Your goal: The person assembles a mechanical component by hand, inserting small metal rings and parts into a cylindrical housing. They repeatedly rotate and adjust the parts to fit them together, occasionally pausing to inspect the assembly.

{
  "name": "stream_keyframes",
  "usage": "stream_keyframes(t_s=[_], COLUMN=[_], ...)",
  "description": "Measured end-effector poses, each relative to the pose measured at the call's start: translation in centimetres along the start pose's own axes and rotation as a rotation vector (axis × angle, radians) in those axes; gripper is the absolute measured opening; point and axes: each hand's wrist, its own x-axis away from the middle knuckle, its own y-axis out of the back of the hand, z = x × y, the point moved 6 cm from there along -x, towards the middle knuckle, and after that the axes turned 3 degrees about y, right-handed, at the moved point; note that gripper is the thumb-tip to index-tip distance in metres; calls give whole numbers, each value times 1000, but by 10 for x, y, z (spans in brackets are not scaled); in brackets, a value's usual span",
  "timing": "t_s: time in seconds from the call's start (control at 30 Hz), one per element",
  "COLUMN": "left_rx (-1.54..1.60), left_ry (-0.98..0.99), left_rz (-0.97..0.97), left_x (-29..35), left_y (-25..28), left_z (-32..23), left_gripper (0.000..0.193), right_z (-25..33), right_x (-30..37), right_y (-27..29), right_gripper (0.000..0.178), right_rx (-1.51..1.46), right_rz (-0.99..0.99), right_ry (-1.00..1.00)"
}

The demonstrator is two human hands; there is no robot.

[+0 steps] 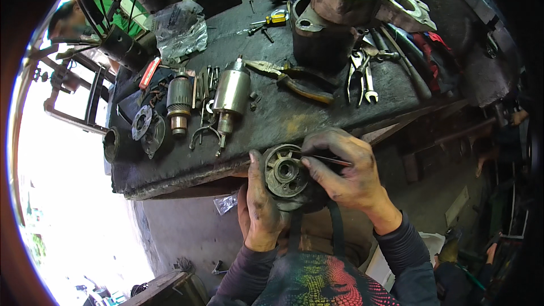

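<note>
My left hand (260,211) is wrapped round a round, greasy metal housing (279,184), held just off the bench's front edge. Its open face, with ribs and a central bore, is turned up toward me. Between the thumb and fingers of my right hand (352,171) is a thin metal rod (331,160), pinched tight. The rod's tip reaches the upper right part of the housing, partly hidden by my fingers. On the bench beyond my left hand lie a silver solenoid (231,92), a motor armature (179,99) and a forked lever (205,134).
On the dark workbench (272,127) lie pliers (303,88), wrenches (370,86) and a yellow-handled screwdriver (276,18). A large metal casing (323,39) stands at the back. A plastic bag (180,29) sits back left. One person (116,17) is at far left, another (459,272) lower right.
</note>
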Motion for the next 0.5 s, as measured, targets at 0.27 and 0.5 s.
stream_keyframes(t_s=[0.27,0.5], left_rx=[-47,7], left_ry=[74,88], left_rz=[-122,-62], left_x=[-7,-10], left_y=[6,4], left_z=[-5,-2], left_gripper=[48,44], right_z=[7,8], right_x=[-15,-27], right_y=[-13,-14], right_gripper=[16,21], right_rx=[101,201], right_rz=[-74,2], right_ry=[119,151])
